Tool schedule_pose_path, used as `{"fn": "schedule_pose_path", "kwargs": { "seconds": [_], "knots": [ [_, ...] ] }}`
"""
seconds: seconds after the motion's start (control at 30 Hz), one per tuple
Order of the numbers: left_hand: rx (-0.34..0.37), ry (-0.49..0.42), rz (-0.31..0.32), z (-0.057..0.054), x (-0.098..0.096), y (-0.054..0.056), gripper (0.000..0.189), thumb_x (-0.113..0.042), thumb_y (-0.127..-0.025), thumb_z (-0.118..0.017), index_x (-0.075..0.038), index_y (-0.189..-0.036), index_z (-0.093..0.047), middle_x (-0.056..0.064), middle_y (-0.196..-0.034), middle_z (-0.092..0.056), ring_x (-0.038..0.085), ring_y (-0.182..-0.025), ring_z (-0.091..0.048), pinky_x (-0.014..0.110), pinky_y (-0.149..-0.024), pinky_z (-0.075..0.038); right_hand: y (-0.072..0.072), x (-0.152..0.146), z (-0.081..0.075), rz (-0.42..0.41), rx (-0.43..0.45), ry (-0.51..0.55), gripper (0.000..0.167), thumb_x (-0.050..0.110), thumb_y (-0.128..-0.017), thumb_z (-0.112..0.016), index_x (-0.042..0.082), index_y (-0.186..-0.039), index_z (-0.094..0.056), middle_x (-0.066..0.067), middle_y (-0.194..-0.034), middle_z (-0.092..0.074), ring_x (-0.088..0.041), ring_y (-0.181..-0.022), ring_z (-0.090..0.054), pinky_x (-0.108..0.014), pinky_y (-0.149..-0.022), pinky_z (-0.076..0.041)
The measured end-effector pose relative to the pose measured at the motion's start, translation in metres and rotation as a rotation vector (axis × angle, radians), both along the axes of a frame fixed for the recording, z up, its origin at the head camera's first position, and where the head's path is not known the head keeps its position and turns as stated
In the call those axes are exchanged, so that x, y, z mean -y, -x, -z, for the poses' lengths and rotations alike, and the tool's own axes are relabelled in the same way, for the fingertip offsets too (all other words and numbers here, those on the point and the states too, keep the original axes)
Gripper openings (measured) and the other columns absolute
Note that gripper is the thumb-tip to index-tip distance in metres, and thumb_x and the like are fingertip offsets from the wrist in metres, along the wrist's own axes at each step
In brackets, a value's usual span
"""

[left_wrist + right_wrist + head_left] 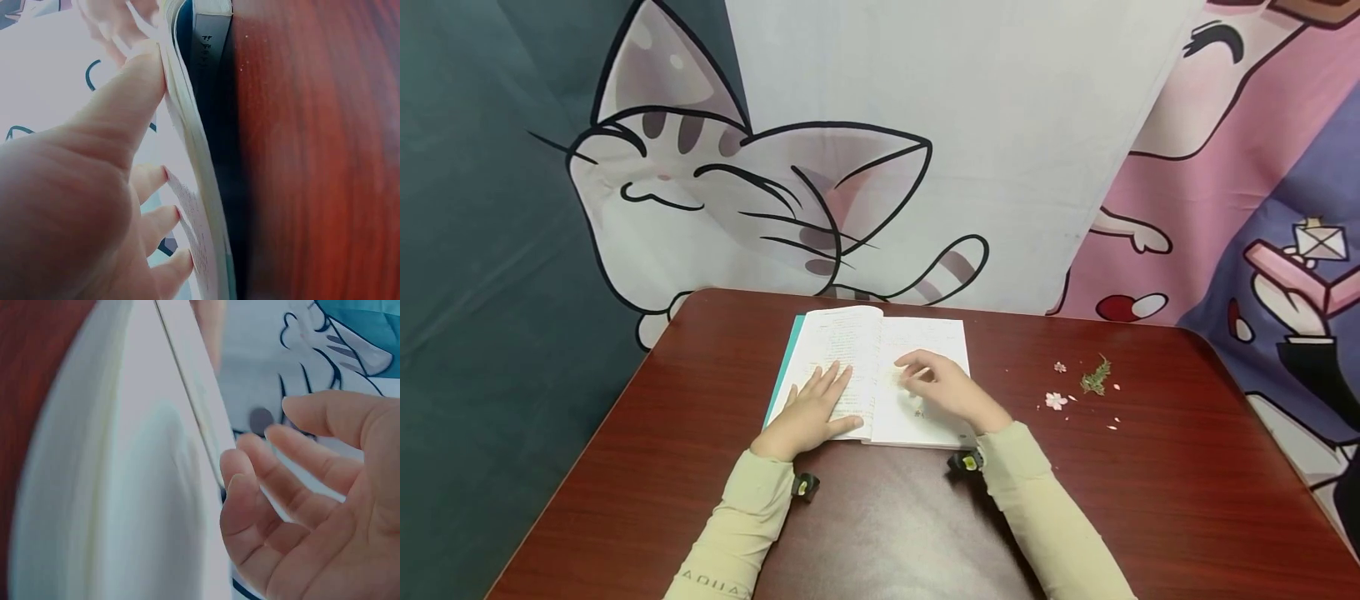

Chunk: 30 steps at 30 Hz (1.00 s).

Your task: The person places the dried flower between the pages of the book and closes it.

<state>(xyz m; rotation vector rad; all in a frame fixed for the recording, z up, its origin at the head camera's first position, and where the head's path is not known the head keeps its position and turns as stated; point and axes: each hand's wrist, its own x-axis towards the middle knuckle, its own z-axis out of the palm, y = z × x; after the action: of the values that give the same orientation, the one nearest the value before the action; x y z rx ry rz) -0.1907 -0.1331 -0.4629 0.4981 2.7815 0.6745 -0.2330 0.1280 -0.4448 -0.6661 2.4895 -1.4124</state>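
Note:
An open book (pixel 838 333) with white pages and a teal cover edge lies on the table. My left hand (pixel 805 421) rests flat on its left page, fingers spread, thumb toward the lower inner part. In the left wrist view, that hand's thumb (pixel 119 103) touches the page near the book's edge. Over the right page hovers my right hand (pixel 946 387), its fingers loosely bent. The right wrist view shows this hand (pixel 312 519) with nothing visible between thumb and fingers. A small, faint bit (pixel 919 412) lies on the right page; its kind is too small to tell.
Right of the book, a pale pink flower (pixel 1056 402), a smaller blossom (pixel 1060 367), a green leafy sprig (pixel 1096 377) and several loose petals lie on the reddish-brown table (pixel 1157 500). A cat-patterned cloth (pixel 865 67) hangs behind the table's far edge.

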Motion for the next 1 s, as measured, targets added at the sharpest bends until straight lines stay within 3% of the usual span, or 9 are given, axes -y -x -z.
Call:
{"fn": "schedule_pose_path", "kwargs": {
  "seconds": [0.17, 0.37, 0.63, 1.0],
  "knots": [
    [-0.004, -0.002, 0.002, -0.001, 0.0, -0.001, 0.084, -0.049, -0.099, -0.062, -0.009, -0.162, -0.024, 0.016, -0.168, -0.015, 0.044, -0.153, -0.009, 0.074, -0.114, -0.011, -0.004, -0.035, -0.013, 0.026, -0.179, -0.114, 0.024, 0.008, -0.095, -0.067, 0.001, -0.118, -0.07, -0.005, -0.1, -0.072, -0.018, -0.087, -0.067, -0.033, -0.078, -0.055],
    [-0.008, 0.002, 0.007, -0.002, 0.0, -0.001, 0.083, -0.049, -0.099, -0.062, -0.009, -0.162, -0.024, 0.015, -0.168, -0.016, 0.043, -0.154, -0.009, 0.073, -0.115, -0.012, -0.011, -0.078, -0.021, 0.084, -0.266, -0.238, 0.021, 0.006, -0.094, -0.069, 0.002, -0.114, -0.07, -0.005, -0.1, -0.071, -0.019, -0.087, -0.066, -0.041, -0.08, -0.055],
    [-0.015, 0.001, 0.005, -0.003, 0.0, -0.004, 0.082, -0.048, -0.099, -0.062, -0.008, -0.162, -0.025, 0.016, -0.168, -0.017, 0.043, -0.153, -0.011, 0.073, -0.114, -0.013, -0.017, -0.131, -0.02, 0.148, -0.263, -0.358, 0.021, 0.008, -0.094, -0.071, 0.002, -0.114, -0.069, -0.008, -0.103, -0.071, -0.025, -0.091, -0.067, -0.049, -0.084, -0.055],
    [-0.028, -0.009, 0.004, -0.002, 0.002, -0.003, 0.083, -0.049, -0.098, -0.063, -0.009, -0.162, -0.026, 0.016, -0.168, -0.017, 0.044, -0.153, -0.012, 0.074, -0.114, -0.013, -0.018, -0.174, -0.017, 0.194, -0.18, -0.48, 0.017, 0.004, -0.087, -0.073, -0.001, -0.103, -0.069, -0.011, -0.095, -0.07, -0.024, -0.082, -0.064, -0.043, -0.073, -0.053]
  ]
}}
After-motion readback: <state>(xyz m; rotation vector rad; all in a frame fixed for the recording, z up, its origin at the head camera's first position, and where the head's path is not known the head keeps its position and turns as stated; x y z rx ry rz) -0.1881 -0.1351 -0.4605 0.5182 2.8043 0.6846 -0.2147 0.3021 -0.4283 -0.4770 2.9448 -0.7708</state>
